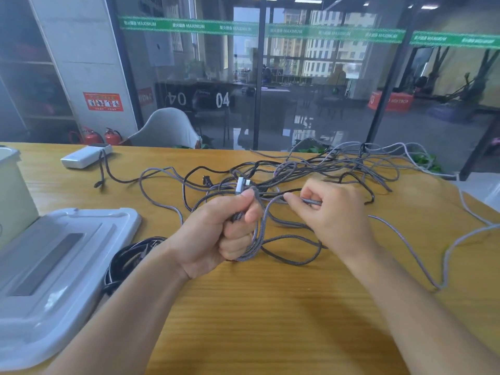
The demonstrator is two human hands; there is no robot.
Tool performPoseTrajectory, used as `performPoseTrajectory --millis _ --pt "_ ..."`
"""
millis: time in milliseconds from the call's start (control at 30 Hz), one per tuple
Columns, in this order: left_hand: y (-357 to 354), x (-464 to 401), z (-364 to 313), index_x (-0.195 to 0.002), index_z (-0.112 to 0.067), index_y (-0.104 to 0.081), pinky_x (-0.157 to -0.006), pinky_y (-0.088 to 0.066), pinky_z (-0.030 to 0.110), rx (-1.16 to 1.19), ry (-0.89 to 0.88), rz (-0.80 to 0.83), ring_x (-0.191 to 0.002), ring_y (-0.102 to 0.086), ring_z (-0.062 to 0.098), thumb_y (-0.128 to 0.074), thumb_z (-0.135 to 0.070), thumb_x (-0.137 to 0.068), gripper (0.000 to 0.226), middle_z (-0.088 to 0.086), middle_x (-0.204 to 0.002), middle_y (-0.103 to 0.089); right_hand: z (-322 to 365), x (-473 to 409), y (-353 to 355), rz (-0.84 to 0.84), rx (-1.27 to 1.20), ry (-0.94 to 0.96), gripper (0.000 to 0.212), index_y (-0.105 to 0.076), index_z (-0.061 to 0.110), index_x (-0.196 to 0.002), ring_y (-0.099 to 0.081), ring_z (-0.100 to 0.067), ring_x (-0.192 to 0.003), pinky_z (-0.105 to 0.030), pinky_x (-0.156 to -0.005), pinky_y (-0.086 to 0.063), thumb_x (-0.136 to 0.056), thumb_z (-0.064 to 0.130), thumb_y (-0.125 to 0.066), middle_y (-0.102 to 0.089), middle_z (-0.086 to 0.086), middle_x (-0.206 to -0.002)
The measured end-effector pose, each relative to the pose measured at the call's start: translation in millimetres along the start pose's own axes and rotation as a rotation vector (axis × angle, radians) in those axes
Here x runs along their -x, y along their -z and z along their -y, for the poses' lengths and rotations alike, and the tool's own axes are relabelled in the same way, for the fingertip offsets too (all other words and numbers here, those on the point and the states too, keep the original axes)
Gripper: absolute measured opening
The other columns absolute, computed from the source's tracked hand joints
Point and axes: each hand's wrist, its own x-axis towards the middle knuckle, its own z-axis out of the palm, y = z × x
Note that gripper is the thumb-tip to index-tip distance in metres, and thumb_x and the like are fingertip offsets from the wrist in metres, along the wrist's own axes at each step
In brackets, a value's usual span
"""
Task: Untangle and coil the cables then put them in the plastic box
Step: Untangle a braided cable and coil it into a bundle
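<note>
A tangle of grey braided and black cables (319,169) sprawls across the wooden table. My left hand (216,231) grips loops of a grey braided cable (257,239) in a fist, its silver plug (240,185) sticking up above the thumb. My right hand (332,212) pinches the same grey cable a little to the right, fingers curled round it. A coiled black cable (127,261) lies by my left forearm. The plastic box (10,190) stands at the far left, its white lid (54,266) lying flat in front of it.
A white power bank (86,156) with a short cable lies at the back left of the table. A pale grey cable trails off the table's right edge (470,212). A grey chair (167,131) stands behind the table, before a glass wall.
</note>
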Motion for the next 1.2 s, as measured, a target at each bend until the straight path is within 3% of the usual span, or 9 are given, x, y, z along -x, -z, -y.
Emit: performPoseTrajectory --millis 167,300,467,567,700,800,933,1067,1200 --pt "-5 -2 5 -0.071 -0.021 -0.059 -0.039 -0.018 0.018 -0.141 -0.006 0.024 -0.042 -0.015 0.005 -0.044 -0.038 -0.103 0.039 -0.011 -0.052 -0.021 13 3 -6 -0.061 -0.166 -0.154 0.038 -0.061 0.014 -0.068 -0.045 -0.013 -0.052 -0.017 -0.050 -0.030 -0.093 0.038 -0.078 -0.048 0.002 -0.051" --pt "-15 -6 14 -0.075 -0.016 -0.058 -0.043 -0.022 0.020 -0.328 -0.032 -0.068 -0.045 -0.018 0.011 -0.043 -0.035 -0.108 0.041 -0.005 -0.052 -0.024 22 3 -8 0.124 -0.492 -0.419 0.033 -0.070 0.013 -0.077 -0.045 -0.007 -0.053 -0.021 -0.054 -0.038 -0.100 0.037 -0.069 -0.055 0.002 -0.059" --pt "-19 -13 23 -0.075 -0.011 -0.051 -0.043 -0.021 0.021 -0.498 -0.102 -0.328 -0.047 -0.019 0.013 -0.038 -0.033 -0.113 0.046 -0.001 -0.053 -0.027 30 -1 4 0.451 -1.134 -0.657 0.042 -0.083 0.015 -0.100 -0.071 -0.022 -0.098 -0.035 -0.093 -0.059 -0.106 0.002 -0.044 -0.078 -0.005 -0.105" --pt "-16 -14 27 -0.073 -0.012 -0.054 -0.042 -0.022 0.020 -0.504 -0.142 -0.439 -0.045 -0.023 0.011 -0.039 -0.035 -0.112 0.048 -0.004 -0.053 -0.032 29 3 3 0.530 -1.079 -0.594 0.040 -0.077 0.015 -0.122 -0.069 -0.018 -0.116 -0.038 -0.108 -0.053 -0.102 -0.006 -0.049 -0.077 -0.001 -0.113" --pt "-16 -15 29 -0.074 -0.012 -0.054 -0.044 -0.024 0.022 -0.563 -0.181 -0.477 -0.048 -0.025 0.012 -0.040 -0.046 -0.109 0.051 -0.003 -0.056 -0.035 33 8 0 0.487 -0.965 -0.457 0.035 -0.074 0.020 -0.128 -0.071 -0.011 -0.111 -0.027 -0.099 -0.055 -0.103 0.001 -0.058 -0.078 0.003 -0.112" --pt "-16 -14 31 -0.074 -0.013 -0.052 -0.047 -0.025 0.025 -0.617 -0.255 -0.465 -0.052 -0.026 0.015 -0.044 -0.057 -0.101 0.052 0.001 -0.060 -0.035 37 12 -5 0.402 -0.987 -0.391 0.033 -0.072 0.018 -0.126 -0.074 -0.022 -0.102 -0.033 -0.093 -0.058 -0.100 0.000 -0.065 -0.077 -0.007 -0.105" --pt "-14 -16 30 -0.077 -0.011 -0.062 -0.048 -0.023 0.026 -0.563 -0.266 -0.552 -0.050 -0.025 0.013 -0.045 -0.042 -0.109 0.047 -0.005 -0.057 -0.033 35 10 -4 0.375 -1.040 -0.407 0.025 -0.061 0.019 -0.120 -0.074 -0.022 -0.105 -0.032 -0.093 -0.057 -0.101 0.005 -0.066 -0.079 -0.004 -0.107" --pt "-7 -14 21 -0.078 -0.010 -0.057 -0.047 -0.018 0.024 -0.373 -0.293 -0.623 -0.052 -0.020 0.013 -0.042 -0.032 -0.111 0.043 -0.004 -0.059 -0.027 10 11 -5 0.382 -0.283 -0.027 0.012 -0.069 0.031 -0.111 -0.056 -0.002 -0.128 -0.041 -0.115 -0.038 -0.103 0.037 -0.062 -0.071 0.019 -0.117" --pt "-1 -15 22 -0.083 -0.007 -0.059 -0.049 -0.021 0.025 -0.373 -0.357 -0.633 -0.055 -0.026 0.016 -0.038 -0.034 -0.113 0.046 0.011 -0.066 -0.034 9 17 -16 0.460 -0.220 0.111 0.015 -0.075 0.029 -0.107 -0.058 -0.005 -0.121 -0.039 -0.109 -0.040 -0.099 0.033 -0.063 -0.070 0.020 -0.111"
